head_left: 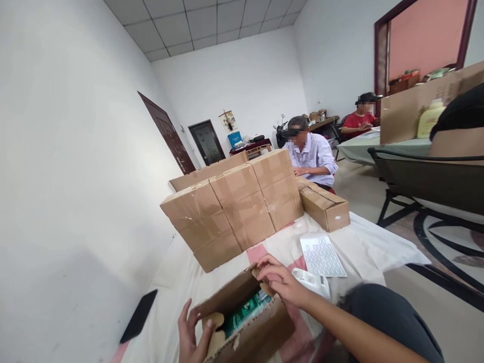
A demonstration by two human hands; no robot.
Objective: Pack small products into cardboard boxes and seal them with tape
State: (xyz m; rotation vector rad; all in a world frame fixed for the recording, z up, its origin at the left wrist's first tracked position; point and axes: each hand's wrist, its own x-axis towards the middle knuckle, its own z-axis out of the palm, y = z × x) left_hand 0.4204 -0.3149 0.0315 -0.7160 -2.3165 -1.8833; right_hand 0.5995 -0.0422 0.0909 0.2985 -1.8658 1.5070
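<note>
Box (264, 330), open-topped and upright, with green packs (245, 312) inside.
Held its left end in the left hand (192, 335), half closed, thumb on a curved flap (217, 319) and fingers round the outside of the wall. Curled the right hand (283, 283) over the far right corner, fingers bent at the rim beside another flap (267, 289) (pinched tight or only resting, could not tell). Had the box on a pale cloth (365, 247), in front of stacked taped cartons (242, 204), three across. Saw a white gadget (313, 283) near the right wrist, a sheet of small printed shapes (323, 256) beyond it, and a long box (325, 205) farther back, at the right end of the cartons. Noticed a black phone (138, 316) at the left and, beyond the cartons, a person in a pale shirt (315, 154).
</note>
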